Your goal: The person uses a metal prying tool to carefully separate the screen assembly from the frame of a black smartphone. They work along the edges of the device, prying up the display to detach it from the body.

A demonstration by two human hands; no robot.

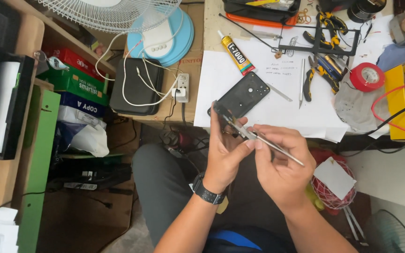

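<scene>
- While the white paper sheet covers the desk with pliers and a glue tube on it, a black phone back cover lies at its near edge.
- Just below the cover, the left hand is clamped around a phone frame, held edge-on above the lap.
- Beside it, the right hand pinches metal tweezers, tips at the frame.

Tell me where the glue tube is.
In the head view, the glue tube lies on the white paper at upper centre, just above the black phone back cover.
</scene>
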